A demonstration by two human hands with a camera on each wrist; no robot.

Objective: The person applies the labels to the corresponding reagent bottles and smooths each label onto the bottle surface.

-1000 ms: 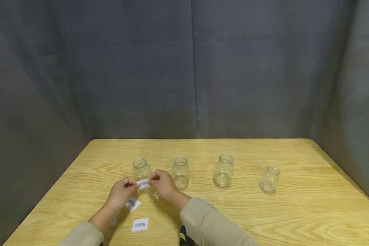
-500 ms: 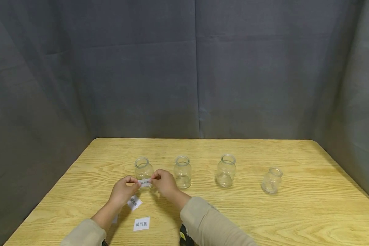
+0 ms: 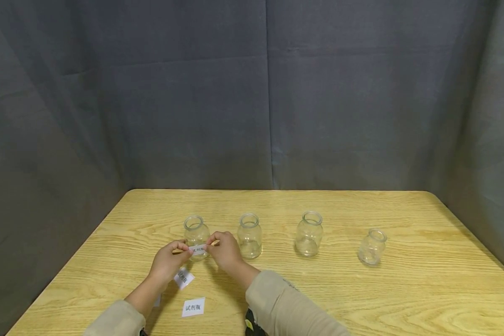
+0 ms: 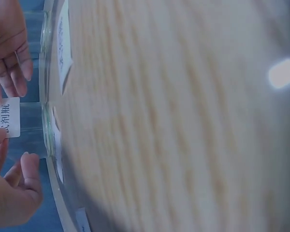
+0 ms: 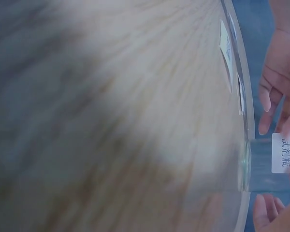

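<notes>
A small white paper label [image 3: 198,249] with printed characters is stretched between both hands, in front of the leftmost glass jar [image 3: 195,229]. My left hand [image 3: 166,262] pinches its left end between thumb and finger. The right end is pinched by my right hand [image 3: 227,251]. In the left wrist view the label [image 4: 7,117] overlaps the upright jar [image 4: 31,128]; whether it touches the glass I cannot tell. From the right wrist, the label [image 5: 285,153] appears flat, with fingertips at its two ends.
To the right stand a second jar [image 3: 249,237], a third jar [image 3: 309,234] and a smaller jar [image 3: 372,247]. On the wooden table [image 3: 403,298] lie a tilted label [image 3: 183,278], a front label [image 3: 193,307], and one partly hidden by the left arm. Grey curtains [image 3: 193,116] surround the table.
The label has come lower and closer against the leftmost jar since a second ago. During the last half second the hands have barely moved. The view has shifted slightly.
</notes>
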